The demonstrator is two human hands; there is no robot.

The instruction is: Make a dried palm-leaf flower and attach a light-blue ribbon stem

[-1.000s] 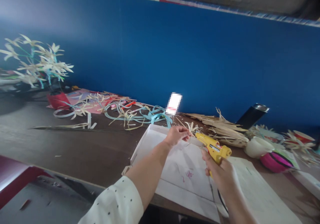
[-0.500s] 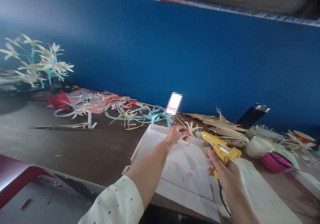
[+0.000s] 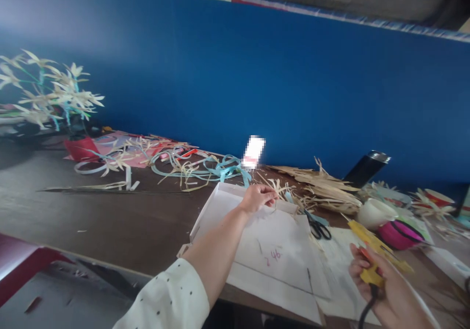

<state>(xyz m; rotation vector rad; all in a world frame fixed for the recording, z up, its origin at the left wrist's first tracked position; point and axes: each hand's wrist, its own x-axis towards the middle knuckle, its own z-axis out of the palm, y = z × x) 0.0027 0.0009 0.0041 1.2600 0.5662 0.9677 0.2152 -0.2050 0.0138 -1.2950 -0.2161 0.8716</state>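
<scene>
My left hand point(image 3: 259, 198) is pinched over the far part of a white cardboard box lid point(image 3: 253, 241) marked with red writing. Something thin sits at its fingertips, too small to make out. Off to the right, my right hand point(image 3: 385, 282) grips a yellow hot glue gun point(image 3: 378, 243) by its handle, the nozzle pointing up and left. Its black cord hangs below the grip. Black-handled scissors point(image 3: 320, 228) lie between the two hands, beside the lid. Pale leaf strips point(image 3: 281, 187) lie just beyond my left fingers.
A pile of dried leaves point(image 3: 323, 187) and a dark flask point(image 3: 367, 168) are at the back right, near a white cup point(image 3: 376, 214) and a pink bowl-like item point(image 3: 400, 233). Blue ribbon point(image 3: 223, 166) and a red pot point(image 3: 81, 149) of straw-coloured flowers stand leftward, before a blue wall.
My right hand has carried the glue gun right and down, away from my left hand, uncovering the scissors. My left hand stays pinched over the lid.
</scene>
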